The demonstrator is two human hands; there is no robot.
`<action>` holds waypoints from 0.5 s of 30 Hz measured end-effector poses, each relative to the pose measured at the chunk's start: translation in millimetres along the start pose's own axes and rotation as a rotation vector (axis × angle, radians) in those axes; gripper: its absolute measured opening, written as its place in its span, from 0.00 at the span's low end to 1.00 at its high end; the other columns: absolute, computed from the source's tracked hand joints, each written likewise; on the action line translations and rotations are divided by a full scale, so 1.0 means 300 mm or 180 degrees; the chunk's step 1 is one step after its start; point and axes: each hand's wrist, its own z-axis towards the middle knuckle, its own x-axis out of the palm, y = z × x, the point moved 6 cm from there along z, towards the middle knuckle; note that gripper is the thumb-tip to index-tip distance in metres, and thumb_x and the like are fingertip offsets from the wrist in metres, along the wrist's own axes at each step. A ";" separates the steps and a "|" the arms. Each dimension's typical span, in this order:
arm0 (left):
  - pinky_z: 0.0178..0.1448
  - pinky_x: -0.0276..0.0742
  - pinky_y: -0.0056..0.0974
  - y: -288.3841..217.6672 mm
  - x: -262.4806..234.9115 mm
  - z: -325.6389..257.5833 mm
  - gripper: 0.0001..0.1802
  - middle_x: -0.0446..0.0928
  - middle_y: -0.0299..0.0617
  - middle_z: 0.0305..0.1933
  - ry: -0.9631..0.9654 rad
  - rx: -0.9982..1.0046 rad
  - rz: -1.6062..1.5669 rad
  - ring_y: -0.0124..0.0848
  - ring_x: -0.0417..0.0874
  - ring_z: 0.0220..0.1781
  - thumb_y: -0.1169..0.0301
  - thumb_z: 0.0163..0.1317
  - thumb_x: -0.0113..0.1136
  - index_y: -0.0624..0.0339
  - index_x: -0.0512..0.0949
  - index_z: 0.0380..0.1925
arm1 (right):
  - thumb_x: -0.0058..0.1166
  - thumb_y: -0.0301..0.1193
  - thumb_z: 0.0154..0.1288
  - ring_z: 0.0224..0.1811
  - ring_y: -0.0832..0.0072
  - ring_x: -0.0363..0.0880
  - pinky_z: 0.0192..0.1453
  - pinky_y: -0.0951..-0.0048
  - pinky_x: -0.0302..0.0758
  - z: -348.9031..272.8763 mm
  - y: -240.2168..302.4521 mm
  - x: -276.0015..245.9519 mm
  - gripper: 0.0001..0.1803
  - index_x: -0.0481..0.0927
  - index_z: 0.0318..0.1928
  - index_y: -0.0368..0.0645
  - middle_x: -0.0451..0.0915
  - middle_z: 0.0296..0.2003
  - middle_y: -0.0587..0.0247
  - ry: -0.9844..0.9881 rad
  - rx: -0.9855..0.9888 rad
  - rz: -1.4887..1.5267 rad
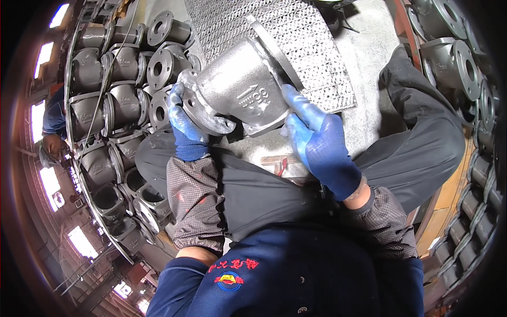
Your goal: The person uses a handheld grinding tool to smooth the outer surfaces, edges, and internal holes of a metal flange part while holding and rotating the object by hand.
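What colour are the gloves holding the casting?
Blue, on both the left hand and right hand; head view. The casting is grey.

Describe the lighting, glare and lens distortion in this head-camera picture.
Head view: light gleams off the grey cast valve body held by the left hand and right hand; windows at the left rim are blown out white; fisheye bends the stacked castings; corners are black.

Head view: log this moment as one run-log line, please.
left hand: grips valve casting flange | right hand: supports body | casting: held over lap | stacked castings: at left
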 end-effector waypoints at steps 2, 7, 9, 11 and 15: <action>0.62 0.71 0.46 0.002 0.003 -0.007 0.25 0.71 0.45 0.57 0.0062 -0.0015 -0.0046 0.40 0.73 0.58 0.57 0.63 0.49 0.62 0.69 0.55 | 0.43 0.18 0.64 0.30 0.84 0.75 0.37 0.83 0.74 0.001 0.022 -0.014 0.22 0.69 0.60 0.32 0.80 0.37 0.61 0.0047 0.0139 0.0527; 0.62 0.71 0.46 0.005 0.020 -0.001 0.26 0.71 0.45 0.57 0.0149 -0.0249 -0.0134 0.40 0.73 0.58 0.56 0.63 0.48 0.63 0.69 0.55 | 0.44 0.24 0.65 0.24 0.87 0.73 0.25 0.84 0.69 0.049 0.019 -0.025 0.22 0.69 0.60 0.33 0.80 0.28 0.64 0.0459 0.0909 0.0797; 0.62 0.71 0.46 0.007 0.006 0.005 0.26 0.72 0.45 0.57 0.0072 -0.0295 -0.0097 0.40 0.73 0.58 0.55 0.64 0.47 0.64 0.69 0.55 | 0.44 0.23 0.65 0.25 0.87 0.74 0.28 0.85 0.70 0.061 0.048 -0.025 0.22 0.69 0.60 0.33 0.81 0.31 0.63 0.0468 0.0501 0.0430; 0.62 0.71 0.45 0.010 -0.002 0.010 0.26 0.72 0.45 0.56 0.0061 -0.0311 -0.0120 0.40 0.73 0.57 0.55 0.64 0.47 0.64 0.69 0.54 | 0.44 0.22 0.65 0.26 0.86 0.74 0.30 0.85 0.71 0.055 0.057 -0.015 0.22 0.68 0.60 0.33 0.81 0.34 0.62 0.0482 0.0463 0.0328; 0.61 0.72 0.45 0.005 -0.003 0.004 0.26 0.73 0.46 0.55 -0.0031 0.0006 0.0044 0.40 0.75 0.56 0.56 0.64 0.46 0.64 0.70 0.54 | 0.44 0.18 0.64 0.33 0.83 0.77 0.41 0.82 0.74 0.046 0.043 -0.015 0.23 0.68 0.60 0.31 0.76 0.51 0.55 0.0223 0.0014 0.0456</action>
